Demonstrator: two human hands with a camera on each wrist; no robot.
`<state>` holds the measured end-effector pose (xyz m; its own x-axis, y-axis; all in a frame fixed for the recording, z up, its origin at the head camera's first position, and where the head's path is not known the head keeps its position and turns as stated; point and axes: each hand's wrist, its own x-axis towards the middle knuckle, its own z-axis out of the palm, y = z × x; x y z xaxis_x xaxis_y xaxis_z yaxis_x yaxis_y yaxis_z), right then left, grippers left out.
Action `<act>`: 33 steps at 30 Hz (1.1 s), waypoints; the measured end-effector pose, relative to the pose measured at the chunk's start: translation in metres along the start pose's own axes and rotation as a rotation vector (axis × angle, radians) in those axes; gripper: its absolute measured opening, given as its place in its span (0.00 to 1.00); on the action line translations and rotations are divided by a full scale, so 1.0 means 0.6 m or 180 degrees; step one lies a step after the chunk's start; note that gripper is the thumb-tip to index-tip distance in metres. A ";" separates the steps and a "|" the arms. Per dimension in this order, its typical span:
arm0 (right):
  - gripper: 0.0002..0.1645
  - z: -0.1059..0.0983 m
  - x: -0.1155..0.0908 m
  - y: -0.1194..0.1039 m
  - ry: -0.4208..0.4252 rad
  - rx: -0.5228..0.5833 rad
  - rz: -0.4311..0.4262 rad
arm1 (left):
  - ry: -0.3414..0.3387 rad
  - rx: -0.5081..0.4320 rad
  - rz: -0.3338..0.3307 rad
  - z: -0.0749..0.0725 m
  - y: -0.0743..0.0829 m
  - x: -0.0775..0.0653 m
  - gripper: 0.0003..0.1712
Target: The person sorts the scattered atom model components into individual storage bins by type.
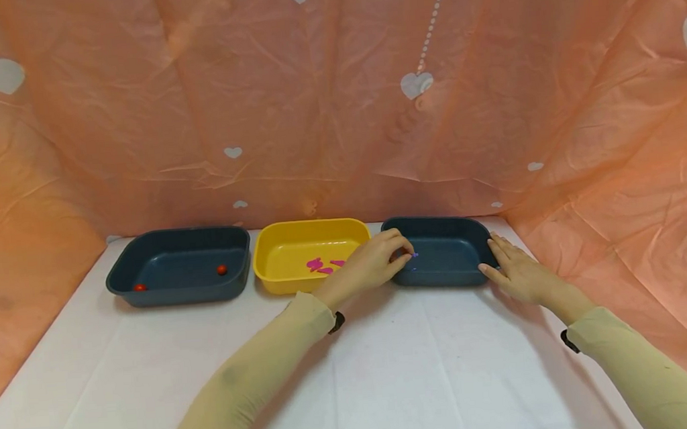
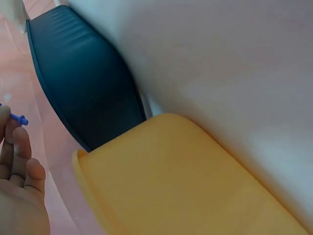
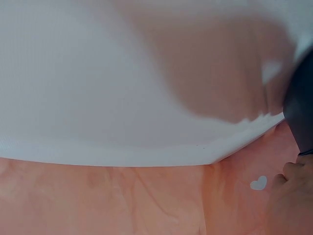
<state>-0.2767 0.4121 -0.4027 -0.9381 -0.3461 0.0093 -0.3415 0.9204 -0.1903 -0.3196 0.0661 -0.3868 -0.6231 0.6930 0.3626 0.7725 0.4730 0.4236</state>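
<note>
My left hand [image 1: 374, 260] is over the left end of the right-hand dark blue bin [image 1: 451, 279]. Between thumb and fingertips it pinches a small blue-purple plastic peg [image 2: 18, 119], which has a collar near its end in the left wrist view. The head view shows only the tip of the peg, level with the bin's inside. My right hand [image 1: 520, 274] rests with extended fingers on the bin's right rim; the right wrist view catches just part of this hand [image 3: 292, 196] at the bin's edge.
A yellow bin [image 1: 285, 285] with several pink pieces [image 1: 316, 264] stands left of the dark bin, partly behind my left forearm. Farther left, another dark blue bin [image 1: 186, 294] holds two red balls [image 1: 222, 269]. An orange cloth with hearts hangs behind the white table [image 1: 387, 386].
</note>
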 end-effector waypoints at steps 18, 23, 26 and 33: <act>0.48 0.001 0.005 -0.002 0.0003 0.0044 -0.0045 | -0.0093 0.0549 -0.0559 0.039 -0.011 0.066 0.09; 0.49 0.001 0.003 -0.001 0.0007 0.0097 -0.0044 | -0.0143 0.0590 -0.0624 0.045 -0.009 0.064 0.09; 0.50 -0.002 -0.003 0.002 0.0019 0.0215 -0.0005 | -0.0124 0.0565 -0.0604 0.047 -0.005 0.062 0.09; 0.52 -0.012 -0.010 0.002 0.0224 0.0703 0.0119 | 0.0031 0.0441 -0.0545 0.028 0.005 0.043 0.11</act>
